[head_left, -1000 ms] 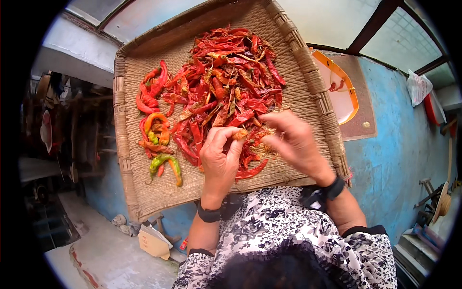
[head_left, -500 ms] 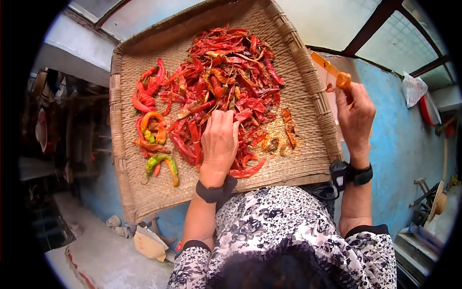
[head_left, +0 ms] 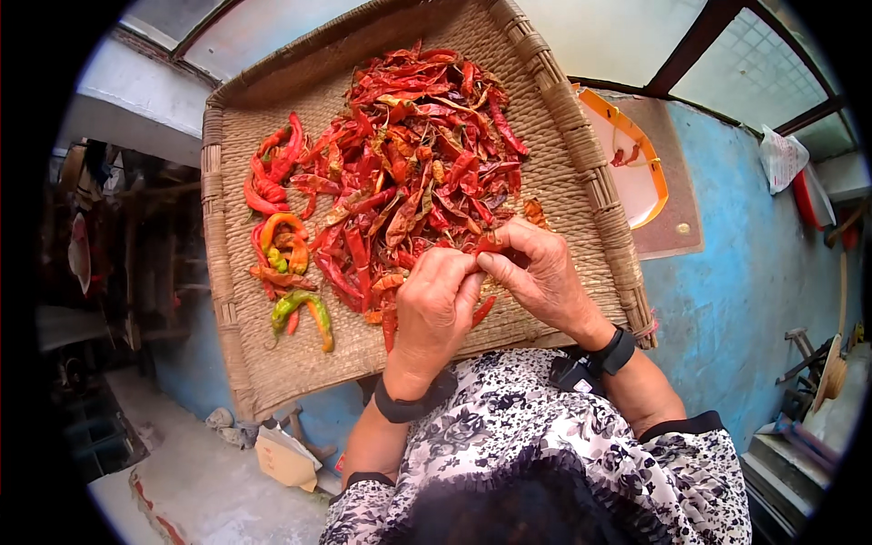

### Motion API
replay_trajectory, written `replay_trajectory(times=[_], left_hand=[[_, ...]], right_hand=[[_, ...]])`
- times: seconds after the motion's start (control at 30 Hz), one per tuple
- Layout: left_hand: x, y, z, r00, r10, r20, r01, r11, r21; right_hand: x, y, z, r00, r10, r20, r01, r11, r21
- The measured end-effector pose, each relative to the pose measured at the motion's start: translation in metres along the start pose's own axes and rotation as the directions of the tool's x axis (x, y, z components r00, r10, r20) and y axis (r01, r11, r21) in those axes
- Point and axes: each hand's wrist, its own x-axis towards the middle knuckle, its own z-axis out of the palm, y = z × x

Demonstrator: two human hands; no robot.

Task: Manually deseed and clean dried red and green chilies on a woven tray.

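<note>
My left hand [head_left: 434,298] and my right hand [head_left: 538,277] meet over the near part of a woven basket tray [head_left: 595,186]. Their thumbs and fingers are closed in pinches on a small red chili pepper [head_left: 488,243], mostly hidden by the fingertips. Just beyond them a heap of dried red chili peppers [head_left: 400,163] covers the middle of the tray. Along its left side lie plumper red peppers [head_left: 289,154], an orange pepper [head_left: 283,227] and a curved green-and-orange pepper [head_left: 304,304]. One more red chili shows under my right hand.
Right of the tray, a pale container with an orange rim [head_left: 661,186] holds a few red bits and stands on a brown board [head_left: 677,232]. The floor [head_left: 736,236] there is blue. At lower left lies a tan box or packet [head_left: 283,459]. A straw hat [head_left: 827,374] is at far right.
My right hand has come from the orange-rimmed container at the right to beside my left hand. The left hand has drawn back from the heap, and both now hold a chili.
</note>
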Motion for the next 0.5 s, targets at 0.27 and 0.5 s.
replay_trajectory(times=[0.27, 0.5], left_hand=[[-0.005, -0.016, 0.008, 0.996, 0.073, 0.059, -0.081, 0.985, 0.153], [-0.003, -0.030, 0.029, 0.986, 0.078, 0.146, -0.138, 0.873, 0.467]], right_hand=[[0.007, -0.024, -0.080, 0.867, -0.257, -0.427, 0.082, 0.919, -0.385], [0.016, 0.005, -0.112, 0.824, -0.419, -0.382, -0.096, 0.560, -0.823]])
